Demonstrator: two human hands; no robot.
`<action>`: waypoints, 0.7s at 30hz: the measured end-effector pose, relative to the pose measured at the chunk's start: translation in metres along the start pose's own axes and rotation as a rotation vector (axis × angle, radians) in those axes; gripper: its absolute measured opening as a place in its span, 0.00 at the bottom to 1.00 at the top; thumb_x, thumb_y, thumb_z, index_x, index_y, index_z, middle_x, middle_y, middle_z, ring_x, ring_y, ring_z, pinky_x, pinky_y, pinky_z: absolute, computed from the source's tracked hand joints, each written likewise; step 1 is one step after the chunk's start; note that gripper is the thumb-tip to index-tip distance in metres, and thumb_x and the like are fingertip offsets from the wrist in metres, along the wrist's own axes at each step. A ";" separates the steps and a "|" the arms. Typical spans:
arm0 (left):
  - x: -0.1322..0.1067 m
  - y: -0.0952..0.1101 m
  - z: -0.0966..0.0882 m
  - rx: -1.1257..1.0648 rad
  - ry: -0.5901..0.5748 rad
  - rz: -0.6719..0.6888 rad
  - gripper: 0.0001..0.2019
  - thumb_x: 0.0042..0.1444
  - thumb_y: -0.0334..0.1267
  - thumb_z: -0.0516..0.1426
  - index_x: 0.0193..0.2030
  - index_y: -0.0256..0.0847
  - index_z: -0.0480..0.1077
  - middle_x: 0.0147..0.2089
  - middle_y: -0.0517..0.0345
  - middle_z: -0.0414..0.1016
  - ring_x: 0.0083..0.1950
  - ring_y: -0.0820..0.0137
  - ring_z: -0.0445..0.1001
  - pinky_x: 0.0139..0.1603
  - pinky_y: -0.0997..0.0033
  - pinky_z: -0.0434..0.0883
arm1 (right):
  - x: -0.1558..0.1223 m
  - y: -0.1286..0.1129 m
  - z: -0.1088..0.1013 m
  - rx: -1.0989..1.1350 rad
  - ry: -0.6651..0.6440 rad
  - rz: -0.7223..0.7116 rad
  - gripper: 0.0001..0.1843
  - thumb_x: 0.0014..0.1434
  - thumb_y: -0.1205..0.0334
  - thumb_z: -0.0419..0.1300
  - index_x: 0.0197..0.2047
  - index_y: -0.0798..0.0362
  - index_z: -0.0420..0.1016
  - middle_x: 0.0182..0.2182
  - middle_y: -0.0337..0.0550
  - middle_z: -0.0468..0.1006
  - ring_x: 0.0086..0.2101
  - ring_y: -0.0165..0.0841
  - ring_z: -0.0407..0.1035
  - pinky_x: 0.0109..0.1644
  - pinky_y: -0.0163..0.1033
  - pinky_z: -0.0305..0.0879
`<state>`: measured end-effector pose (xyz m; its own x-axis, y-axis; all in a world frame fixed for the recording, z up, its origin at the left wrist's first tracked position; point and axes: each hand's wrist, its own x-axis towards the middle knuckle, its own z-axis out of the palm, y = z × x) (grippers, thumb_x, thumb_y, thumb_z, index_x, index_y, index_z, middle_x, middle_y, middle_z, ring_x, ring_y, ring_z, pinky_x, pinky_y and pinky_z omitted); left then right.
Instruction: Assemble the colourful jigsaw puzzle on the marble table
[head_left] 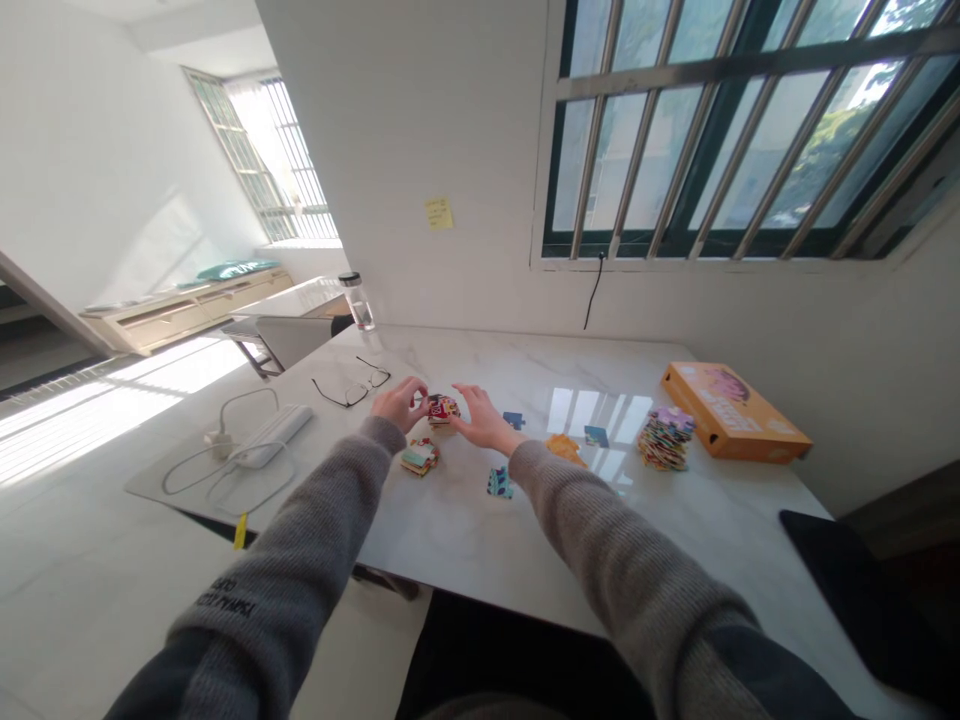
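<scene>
Both my arms in grey sleeves reach out over a white marble table (465, 520). My left hand (399, 402) and my right hand (480, 416) close in from either side on a small stack of colourful puzzle pieces (442, 408), fingertips touching it. The left fingers are curled onto the stack; the right fingers are bent against its other side. A second small pile of pieces (420, 456) lies just below my left wrist. Loose pieces lie near my right forearm: a teal one (499, 483), a blue one (514, 420) and an orange one (564, 446).
A tall stack of puzzle pieces (664, 438) stands beside an orange box (731, 411) at the right. Glasses (352, 385), a clear bottle (358, 301) and a white power strip with cable (266, 437) lie at the left. A barred window (742, 130) fills the wall ahead.
</scene>
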<state>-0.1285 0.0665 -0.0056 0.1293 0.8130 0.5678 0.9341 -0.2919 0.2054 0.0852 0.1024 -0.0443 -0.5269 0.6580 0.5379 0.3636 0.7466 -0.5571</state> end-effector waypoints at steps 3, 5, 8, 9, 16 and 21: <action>0.003 0.003 -0.004 -0.035 0.103 -0.064 0.03 0.57 0.38 0.57 0.36 0.42 0.70 0.35 0.61 0.71 0.30 0.73 0.70 0.32 0.73 0.64 | -0.004 -0.003 -0.009 -0.014 0.012 -0.006 0.33 0.61 0.62 0.59 0.67 0.56 0.57 0.56 0.56 0.66 0.57 0.45 0.59 0.64 0.54 0.58; 0.004 0.006 -0.005 -0.053 0.144 -0.074 0.03 0.58 0.37 0.57 0.36 0.41 0.69 0.35 0.61 0.70 0.29 0.73 0.69 0.33 0.73 0.64 | -0.008 -0.005 -0.017 -0.031 0.004 -0.017 0.32 0.60 0.64 0.59 0.66 0.55 0.58 0.55 0.55 0.67 0.56 0.44 0.60 0.64 0.55 0.58; 0.003 0.010 -0.002 0.021 0.123 0.047 0.03 0.59 0.36 0.56 0.35 0.41 0.70 0.36 0.58 0.71 0.32 0.71 0.69 0.34 0.71 0.65 | -0.018 -0.006 -0.035 -0.054 -0.016 -0.045 0.30 0.60 0.67 0.59 0.65 0.54 0.61 0.54 0.54 0.69 0.54 0.44 0.61 0.63 0.56 0.60; 0.001 0.012 0.000 0.061 0.094 0.110 0.03 0.59 0.36 0.56 0.35 0.41 0.70 0.37 0.57 0.71 0.34 0.70 0.70 0.36 0.71 0.65 | -0.022 -0.006 -0.043 -0.057 -0.021 -0.053 0.29 0.60 0.68 0.58 0.64 0.54 0.62 0.53 0.54 0.70 0.54 0.44 0.62 0.62 0.55 0.60; -0.008 0.013 0.015 0.202 -0.091 0.352 0.02 0.58 0.34 0.56 0.35 0.42 0.70 0.40 0.53 0.73 0.43 0.62 0.70 0.45 0.63 0.66 | -0.061 -0.003 -0.115 -0.102 -0.012 -0.012 0.25 0.61 0.69 0.57 0.62 0.51 0.65 0.49 0.51 0.73 0.52 0.41 0.66 0.59 0.53 0.63; -0.008 0.017 0.011 0.181 -0.063 0.337 0.03 0.56 0.36 0.58 0.37 0.41 0.71 0.43 0.51 0.74 0.47 0.59 0.68 0.47 0.59 0.65 | -0.099 0.009 -0.154 -0.229 -0.077 0.054 0.19 0.62 0.68 0.56 0.57 0.53 0.71 0.45 0.51 0.76 0.49 0.43 0.68 0.57 0.54 0.65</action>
<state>-0.1098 0.0611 -0.0155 0.4541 0.7178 0.5278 0.8787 -0.4588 -0.1320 0.2588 0.0589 -0.0047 -0.5561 0.6945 0.4566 0.5524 0.7193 -0.4213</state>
